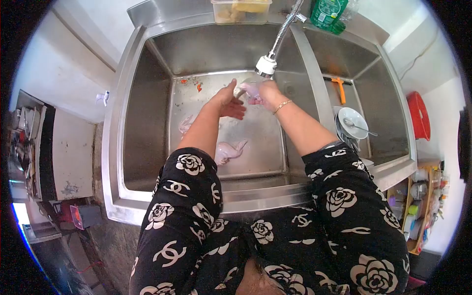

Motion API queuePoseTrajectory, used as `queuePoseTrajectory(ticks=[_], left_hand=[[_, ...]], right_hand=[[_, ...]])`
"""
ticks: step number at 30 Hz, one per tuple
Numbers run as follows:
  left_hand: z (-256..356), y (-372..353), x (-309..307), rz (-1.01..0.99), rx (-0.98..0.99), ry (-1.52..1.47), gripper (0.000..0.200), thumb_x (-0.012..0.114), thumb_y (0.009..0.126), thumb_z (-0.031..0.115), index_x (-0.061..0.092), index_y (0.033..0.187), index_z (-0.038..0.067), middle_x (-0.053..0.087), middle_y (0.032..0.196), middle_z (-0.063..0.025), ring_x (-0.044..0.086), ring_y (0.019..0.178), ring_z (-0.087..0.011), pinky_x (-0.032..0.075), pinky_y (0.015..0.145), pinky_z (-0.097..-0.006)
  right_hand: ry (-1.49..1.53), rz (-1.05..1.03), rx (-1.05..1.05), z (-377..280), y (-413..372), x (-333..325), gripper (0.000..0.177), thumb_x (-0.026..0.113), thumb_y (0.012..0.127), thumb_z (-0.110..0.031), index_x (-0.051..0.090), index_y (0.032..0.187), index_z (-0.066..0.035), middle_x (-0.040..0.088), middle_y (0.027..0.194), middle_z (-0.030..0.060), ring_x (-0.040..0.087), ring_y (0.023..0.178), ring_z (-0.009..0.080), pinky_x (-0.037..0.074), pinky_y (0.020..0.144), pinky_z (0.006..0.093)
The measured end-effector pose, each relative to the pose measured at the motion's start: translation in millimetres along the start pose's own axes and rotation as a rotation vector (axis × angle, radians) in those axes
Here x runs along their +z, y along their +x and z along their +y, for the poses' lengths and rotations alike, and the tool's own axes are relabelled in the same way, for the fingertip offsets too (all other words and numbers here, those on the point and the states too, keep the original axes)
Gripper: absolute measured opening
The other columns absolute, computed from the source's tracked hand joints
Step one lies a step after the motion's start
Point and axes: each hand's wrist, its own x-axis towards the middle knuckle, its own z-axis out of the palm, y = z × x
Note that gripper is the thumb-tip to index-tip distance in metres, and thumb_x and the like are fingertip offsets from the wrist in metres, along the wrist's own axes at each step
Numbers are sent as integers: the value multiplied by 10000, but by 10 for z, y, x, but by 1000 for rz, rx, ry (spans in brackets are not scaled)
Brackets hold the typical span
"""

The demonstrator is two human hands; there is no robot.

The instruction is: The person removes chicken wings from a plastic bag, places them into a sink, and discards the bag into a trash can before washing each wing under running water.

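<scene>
Both hands reach into the large basin of a steel sink (255,178). Close under the white faucet head (266,65), my right hand (269,94) is closed around a pale raw chicken piece (251,90). To its left, my left hand (231,104) has its fingers stretched apart and holds nothing; its fingertips are near the chicken piece. Another raw chicken piece (230,151) lies on the basin floor below my hands. A further chicken piece (185,124) lies farther left, partly hidden by my left forearm.
Red and dark food scraps (199,87) lie at the basin's back left. The smaller right basin holds an orange-handled tool (339,89) and a white bowl (352,123) with a spoon. A plastic container (242,12) and green pouch (326,13) stand along the back ledge.
</scene>
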Motion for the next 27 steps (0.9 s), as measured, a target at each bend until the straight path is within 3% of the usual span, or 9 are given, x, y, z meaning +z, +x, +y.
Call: queuePoseTrajectory(ticks=[3, 4, 8, 11, 15, 17, 19, 24, 27], left_hand=[[-38, 66, 74, 35, 483, -6, 528, 467, 864, 379, 449, 1091, -98, 520, 1052, -215, 549, 917, -335, 487, 739, -465], [-30, -25, 88, 148, 470, 34, 383, 485, 872, 266, 480, 1048, -74, 545, 950, -159, 561, 846, -305, 504, 673, -412], [-18, 244, -14, 341, 525, 217, 346, 449, 882, 282, 508, 1049, -15, 568, 918, -133, 581, 757, -271, 498, 618, -381], [-33, -50, 144, 314, 423, 91, 347, 433, 888, 303, 520, 1034, 0, 572, 916, -128, 576, 772, -253, 485, 636, -370], [-37, 102, 92, 11, 539, 65, 272, 448, 861, 219, 525, 1028, 19, 579, 918, -98, 576, 725, -206, 473, 588, -325], [-26, 65, 162, 5, 573, 172, 254, 453, 846, 194, 531, 1021, 28, 582, 881, -75, 566, 678, -185, 460, 563, -303], [-14, -5, 191, 9, 566, 333, 242, 460, 835, 182, 539, 1010, 34, 583, 842, -56, 553, 654, -167, 448, 560, -291], [-64, -184, 330, 76, 528, 761, 237, 478, 821, 197, 557, 970, 29, 574, 775, -33, 528, 674, -143, 427, 597, -295], [-24, -153, 380, 26, 607, 799, 242, 487, 813, 208, 569, 951, 28, 574, 773, -42, 533, 679, -149, 430, 600, -293]], right_hand=[[32, -230, 5, 213, 145, 62, 207, 528, 808, -156, 527, 937, 6, 546, 820, 94, 537, 648, 179, 478, 539, 331], [-40, -283, 8, 207, 95, 105, 194, 526, 807, -149, 530, 924, 4, 547, 811, 96, 534, 635, 179, 468, 531, 325], [-479, -298, -231, 681, 608, 121, 176, 538, 806, -164, 552, 832, 10, 548, 724, 86, 523, 582, 173, 433, 494, 312], [-425, -109, -265, 567, 434, 180, 246, 527, 826, -216, 554, 815, 29, 559, 693, 97, 533, 528, 182, 424, 445, 316], [-461, 99, -136, 429, 407, 52, 352, 527, 803, -336, 601, 827, 7, 618, 810, 136, 603, 711, 246, 464, 634, 342], [-470, 149, -43, 471, 539, -51, 374, 535, 795, -366, 615, 824, -2, 637, 841, 128, 625, 765, 246, 482, 677, 339], [-239, 152, 16, 411, 435, 4, 399, 548, 785, -388, 613, 814, 5, 636, 826, 130, 629, 751, 235, 487, 658, 324], [-454, 15, -396, 932, 1172, -274, 570, 582, 732, -506, 592, 818, 57, 616, 790, 187, 632, 705, 266, 497, 621, 337], [-341, 114, -285, 485, 636, -212, 560, 594, 737, -477, 581, 848, 73, 608, 788, 202, 626, 685, 280, 496, 614, 358]])
